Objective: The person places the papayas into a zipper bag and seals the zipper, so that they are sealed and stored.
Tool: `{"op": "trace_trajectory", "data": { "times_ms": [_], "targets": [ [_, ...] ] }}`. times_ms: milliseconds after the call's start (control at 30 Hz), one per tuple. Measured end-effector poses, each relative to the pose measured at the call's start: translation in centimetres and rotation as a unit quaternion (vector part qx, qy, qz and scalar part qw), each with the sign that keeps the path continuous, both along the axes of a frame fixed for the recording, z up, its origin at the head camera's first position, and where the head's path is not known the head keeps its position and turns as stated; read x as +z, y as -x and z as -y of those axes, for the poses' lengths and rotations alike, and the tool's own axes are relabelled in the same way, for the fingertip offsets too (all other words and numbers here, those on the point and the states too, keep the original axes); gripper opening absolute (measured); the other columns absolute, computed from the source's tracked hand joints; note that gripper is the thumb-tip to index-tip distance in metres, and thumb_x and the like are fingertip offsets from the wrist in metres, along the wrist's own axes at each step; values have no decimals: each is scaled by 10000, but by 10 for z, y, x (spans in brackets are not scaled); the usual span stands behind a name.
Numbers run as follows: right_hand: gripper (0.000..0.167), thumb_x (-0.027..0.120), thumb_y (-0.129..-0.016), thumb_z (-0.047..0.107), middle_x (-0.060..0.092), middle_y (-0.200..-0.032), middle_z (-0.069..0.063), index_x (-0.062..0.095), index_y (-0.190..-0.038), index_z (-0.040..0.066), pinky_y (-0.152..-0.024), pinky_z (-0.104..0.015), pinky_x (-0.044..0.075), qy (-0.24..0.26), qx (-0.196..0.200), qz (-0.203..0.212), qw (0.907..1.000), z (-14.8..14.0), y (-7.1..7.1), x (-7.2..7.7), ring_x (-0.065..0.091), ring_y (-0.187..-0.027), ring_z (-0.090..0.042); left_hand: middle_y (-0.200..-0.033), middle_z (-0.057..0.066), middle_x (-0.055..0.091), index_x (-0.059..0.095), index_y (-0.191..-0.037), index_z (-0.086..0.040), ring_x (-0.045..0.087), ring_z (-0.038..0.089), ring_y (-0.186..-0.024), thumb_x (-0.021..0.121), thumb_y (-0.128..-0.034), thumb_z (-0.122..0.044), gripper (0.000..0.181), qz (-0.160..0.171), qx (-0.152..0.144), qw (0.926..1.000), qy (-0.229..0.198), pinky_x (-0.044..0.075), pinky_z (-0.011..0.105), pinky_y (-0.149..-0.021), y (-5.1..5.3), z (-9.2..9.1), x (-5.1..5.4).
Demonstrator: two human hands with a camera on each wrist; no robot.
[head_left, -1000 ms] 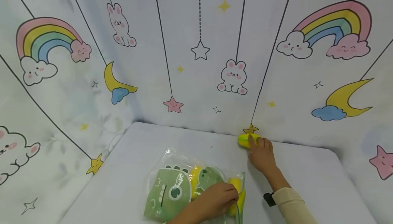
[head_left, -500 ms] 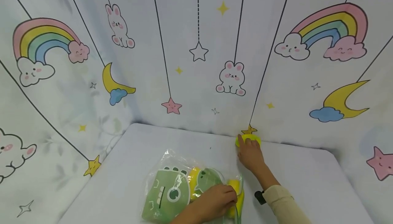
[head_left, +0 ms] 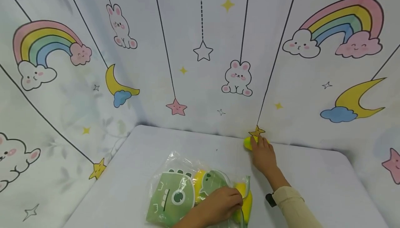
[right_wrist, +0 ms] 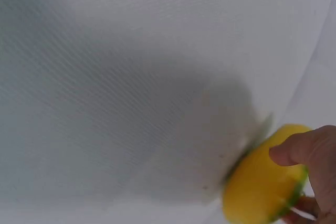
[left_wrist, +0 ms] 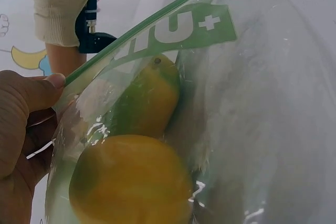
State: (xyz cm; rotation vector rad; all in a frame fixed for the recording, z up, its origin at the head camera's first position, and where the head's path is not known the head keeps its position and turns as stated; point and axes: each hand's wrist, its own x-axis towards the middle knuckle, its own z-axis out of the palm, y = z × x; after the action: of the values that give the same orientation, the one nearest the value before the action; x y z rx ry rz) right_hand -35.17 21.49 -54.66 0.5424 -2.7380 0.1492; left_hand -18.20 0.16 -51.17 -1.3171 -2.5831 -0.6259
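Observation:
At the table's back edge, my right hand (head_left: 265, 155) grips a yellow-green mango (head_left: 248, 143). The right wrist view shows the thumb (right_wrist: 294, 149) over that mango (right_wrist: 262, 182) and fingertips on its far side. Nearer the front, my left hand (head_left: 218, 203) pinches the zip edge of a clear zip bag (head_left: 175, 200) printed with a green cartoon dinosaur. Through the plastic in the left wrist view, one mango (left_wrist: 131, 179) lies in front of a second mango (left_wrist: 152, 98). The left hand (left_wrist: 23, 124) holds the bag's rim at one corner.
The white table (head_left: 109, 186) meets a cloth wall (head_left: 200, 82) at its back edge. Rainbows, moons, stars and rabbits are printed on the wall. A small dark speck (head_left: 216, 149) lies on the table behind the bag.
My right hand has shifted over the mango, first left and then slightly back right, and now covers more of it. The left hand keeps its hold on the bag.

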Motion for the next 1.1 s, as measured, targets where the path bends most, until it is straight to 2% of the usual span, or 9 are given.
{"op": "trace_trajectory", "data": {
  "times_ms": [100, 167, 300, 433, 567, 667, 800, 900, 1100],
  "targets": [
    [415, 600, -893, 33, 509, -1128, -323, 535, -1301, -16, -873, -602, 416, -108, -232, -84, 9996, -4, -1, 8, 493, -1046, -502, -981, -123, 662, 681, -950, -187, 601, -55, -922, 657, -940, -161, 36, -153, -45, 9999, -4, 425, 35, -873, 1, -2, 1],
    [403, 665, -864, 59, 496, -1128, -323, 568, -1251, -5, -901, -620, 409, -16, -233, 6, 9997, -5, -3, 12, 482, -1066, -518, -978, -123, 664, 687, -949, -186, 602, -55, -918, 660, -938, -162, 38, -198, -39, 9998, 48, 429, 37, -865, 1, -3, 0],
    [431, 667, -870, 61, 496, -1231, -352, 519, -1273, 26, -926, -672, 422, 98, -152, 755, 9970, -5, -8, 11, 499, -1116, -554, -966, -125, 663, 692, -946, -186, 597, -59, -900, 670, -929, -161, 37, -210, -30, 9997, 113, 434, 35, -842, 0, -3, 0],
    [479, 584, -922, 47, 518, -1226, -356, 451, -1381, 84, -784, -639, 495, -6, -465, 1466, 9881, -13, -13, 10, 567, -949, -514, -969, -123, 659, 687, -950, -186, 594, -56, -899, 661, -936, -163, 37, -178, -71, 9998, 95, 431, 32, -839, -1, -5, 0],
    [598, 606, -897, 10, 462, -1302, -373, 417, -1451, 131, -749, -604, 520, 385, -573, 1944, 9785, -24, -19, 10, 592, -897, -469, -971, -130, 662, 691, -953, -193, 589, -64, -895, 653, -943, -170, 46, -136, -47, 9998, 171, 431, 30, -830, -2, -5, -1],
    [645, 656, -862, 23, 509, -1256, -351, 411, -1455, 90, -755, -567, 527, 796, -410, 1976, 9762, -31, -25, 10, 609, -883, -403, -968, -134, 663, 695, -957, -193, 585, -69, -882, 656, -941, -172, 47, -103, -26, 9997, 226, 433, 28, -817, -3, -4, -1],
    [747, 745, -817, 128, 600, -1165, -308, 389, -1458, -14, -770, -547, 516, 1422, -435, 1698, 9742, -42, -36, 13, 609, -905, -356, -979, -131, 660, 694, -976, -195, 585, -59, -884, 654, -943, -180, 54, -106, 34, 9996, 263, 435, 34, -816, -2, -5, 1],
    [811, 758, -823, 218, 606, -1190, -309, 352, -1468, -59, -790, -532, 514, 1998, -614, 1693, 9632, -52, -44, 20, 600, -953, -372, -980, -129, 663, 696, -977, -196, 589, -53, -882, 656, -940, -179, 57, -158, 68, 9996, 238, 438, 38, -816, -1, -5, 3],
    [871, 723, -861, 411, 532, -1308, -360, 315, -1502, -16, -735, -458, 578, 2810, -998, 1975, 9338, -73, -62, 44, 621, -1058, -463, -969, -124, 660, 693, -987, -183, 571, -57, -857, 654, -941, -165, 64, -18, 47, 9998, 211, 434, 34, -808, 0, -6, 6]
  ]
}}
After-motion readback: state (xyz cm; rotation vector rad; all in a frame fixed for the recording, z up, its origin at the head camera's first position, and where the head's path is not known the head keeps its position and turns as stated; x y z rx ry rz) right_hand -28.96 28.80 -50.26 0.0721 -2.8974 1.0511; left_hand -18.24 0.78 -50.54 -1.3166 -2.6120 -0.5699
